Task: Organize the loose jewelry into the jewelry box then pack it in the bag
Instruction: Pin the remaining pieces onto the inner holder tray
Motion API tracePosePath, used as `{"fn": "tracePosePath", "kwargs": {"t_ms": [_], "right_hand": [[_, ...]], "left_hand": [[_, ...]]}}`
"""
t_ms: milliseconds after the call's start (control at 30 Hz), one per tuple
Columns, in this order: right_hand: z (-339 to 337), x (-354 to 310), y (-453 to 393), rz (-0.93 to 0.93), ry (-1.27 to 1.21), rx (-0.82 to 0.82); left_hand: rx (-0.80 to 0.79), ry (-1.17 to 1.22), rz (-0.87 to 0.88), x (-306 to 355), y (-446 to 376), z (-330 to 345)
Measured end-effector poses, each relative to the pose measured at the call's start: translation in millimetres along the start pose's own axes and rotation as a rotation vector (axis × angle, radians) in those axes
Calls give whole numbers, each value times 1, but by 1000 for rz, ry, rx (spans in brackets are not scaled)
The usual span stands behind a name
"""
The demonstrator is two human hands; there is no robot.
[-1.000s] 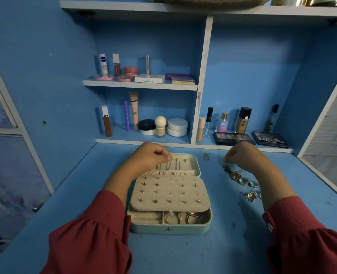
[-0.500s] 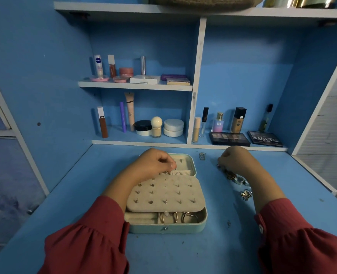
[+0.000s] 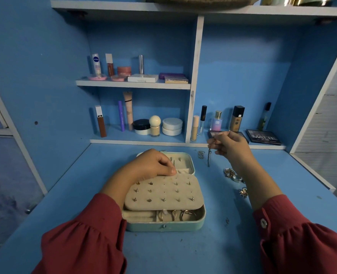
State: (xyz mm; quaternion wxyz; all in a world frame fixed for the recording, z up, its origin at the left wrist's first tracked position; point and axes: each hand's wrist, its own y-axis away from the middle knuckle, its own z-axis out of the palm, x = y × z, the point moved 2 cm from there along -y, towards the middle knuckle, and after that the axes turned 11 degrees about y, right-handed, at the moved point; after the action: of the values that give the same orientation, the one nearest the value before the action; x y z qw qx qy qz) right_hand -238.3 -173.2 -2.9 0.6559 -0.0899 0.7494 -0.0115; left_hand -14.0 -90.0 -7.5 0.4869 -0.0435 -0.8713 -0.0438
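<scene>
A mint-green jewelry box [image 3: 164, 226] lies open on the blue desk. A beige earring panel [image 3: 163, 191] with several studs covers its middle, and gold rings [image 3: 180, 214] show in the front tray. My left hand [image 3: 150, 165] pinches the far edge of that panel. My right hand [image 3: 230, 145] is raised above the desk and pinches a thin chain [image 3: 209, 157] that hangs straight down. Loose jewelry [image 3: 232, 175] lies on the desk under my right wrist, with a flower-shaped piece [image 3: 243, 191] nearer me and a small ring [image 3: 201, 154] beside the box.
Cosmetics fill the shelves behind: bottles and jars [image 3: 155, 125] on the left, eyeshadow palettes [image 3: 263, 137] on the right. A woven item [image 3: 201, 1] lies on the top shelf. The desk's right edge [image 3: 312, 171] is close to the loose jewelry.
My right hand has risen from the jewelry pile with the chain dangling from its fingers. My left hand shifted slightly onto the panel's far edge.
</scene>
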Motion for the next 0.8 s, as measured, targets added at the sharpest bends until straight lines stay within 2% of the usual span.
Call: {"fn": "tracePosePath", "kwargs": {"t_ms": [533, 800], "right_hand": [[26, -1, 6, -55, -240, -115], [46, -14, 17, -95, -365, -261]], "left_hand": [[-17, 12, 21, 4, 3, 1], [-85, 17, 17, 9, 4, 13]]}}
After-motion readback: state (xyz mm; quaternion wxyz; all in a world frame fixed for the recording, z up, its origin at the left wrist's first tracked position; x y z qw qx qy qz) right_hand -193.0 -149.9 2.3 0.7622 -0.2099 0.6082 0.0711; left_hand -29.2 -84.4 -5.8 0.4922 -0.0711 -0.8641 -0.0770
